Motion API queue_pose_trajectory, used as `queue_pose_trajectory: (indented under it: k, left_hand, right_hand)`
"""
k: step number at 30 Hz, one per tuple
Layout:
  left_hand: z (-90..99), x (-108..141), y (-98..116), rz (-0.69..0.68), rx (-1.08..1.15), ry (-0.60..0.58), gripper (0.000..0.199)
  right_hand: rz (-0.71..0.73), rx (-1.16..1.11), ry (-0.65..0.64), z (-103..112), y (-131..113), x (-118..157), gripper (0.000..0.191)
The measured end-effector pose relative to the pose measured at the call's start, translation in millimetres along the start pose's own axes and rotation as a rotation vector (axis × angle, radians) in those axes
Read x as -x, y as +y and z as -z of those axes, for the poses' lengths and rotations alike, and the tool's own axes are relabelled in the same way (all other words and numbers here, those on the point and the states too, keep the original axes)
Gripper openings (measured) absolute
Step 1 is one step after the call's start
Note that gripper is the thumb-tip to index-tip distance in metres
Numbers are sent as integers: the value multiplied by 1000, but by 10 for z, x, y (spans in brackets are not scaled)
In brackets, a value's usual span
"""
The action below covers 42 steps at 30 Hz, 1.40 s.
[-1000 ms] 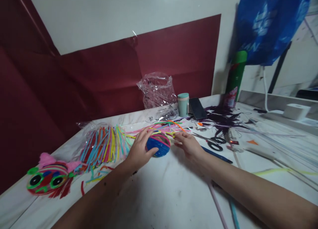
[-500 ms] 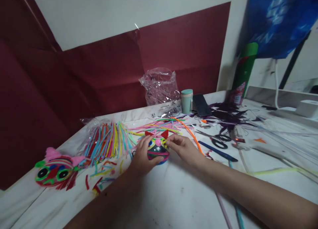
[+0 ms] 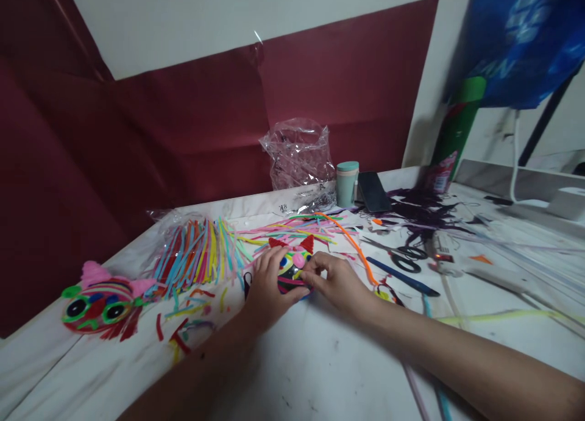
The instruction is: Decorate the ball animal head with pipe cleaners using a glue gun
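Note:
A small round dark figure (image 3: pixel 292 279) with red pointed ears, a pink nose and colourful strips stands on the white table. My left hand (image 3: pixel 269 284) is wrapped round its left side, thumb along the lower front. At the front of the figure, just below the pink nose, my right hand (image 3: pixel 333 282) pinches a small yellow piece (image 3: pixel 297 275) between thumb and index finger. To the far left lies another figure (image 3: pixel 98 308) with big black eyes, green rings and pink ears.
Bundled pipe cleaners (image 3: pixel 196 256) and cut scraps (image 3: pixel 183 329) are at left. Right of my hands are scissors (image 3: pixel 404 256), a dark blue tool (image 3: pixel 402 276) and a glue bottle (image 3: pixel 443 250). Behind stand a pale green container (image 3: pixel 347 183) and a phone (image 3: pixel 373 191).
My right hand has moved from beside the figure's eye down to below its nose, with the yellow piece now showing at the fingertips. My left hand still holds the figure. The view has shifted slightly.

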<state>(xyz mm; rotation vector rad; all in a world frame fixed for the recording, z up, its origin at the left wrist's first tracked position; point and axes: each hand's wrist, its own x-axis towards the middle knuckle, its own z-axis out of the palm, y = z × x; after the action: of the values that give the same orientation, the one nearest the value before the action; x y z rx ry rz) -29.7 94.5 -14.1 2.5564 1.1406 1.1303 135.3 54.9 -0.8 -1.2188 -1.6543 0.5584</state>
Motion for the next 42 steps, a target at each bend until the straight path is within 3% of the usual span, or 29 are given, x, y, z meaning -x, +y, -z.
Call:
queue_pose_trajectory:
  k: [4, 10, 17, 30, 37, 42]
  left_hand:
    - [13, 7, 31, -16, 5, -10, 67]
    - [41, 0, 38, -31, 58, 19, 39]
    - [44, -26, 17, 51, 104, 35, 40]
    - [24, 7, 19, 39, 117, 64, 38]
    - [33, 42, -24, 32, 155, 39, 39]
    - [82, 45, -47, 100, 253, 22, 46]
  right_hand:
    - [8, 6, 30, -10, 15, 16, 14]
    - [4, -7, 42, -17, 6, 14, 15]
    - [-109, -247, 38, -15, 87, -40, 21]
    - [-56, -157, 44, -41, 29, 16, 19]
    - [-116, -149, 39, -67, 67, 2, 19]
    - [-132, -158, 10, -65, 60, 6, 18]
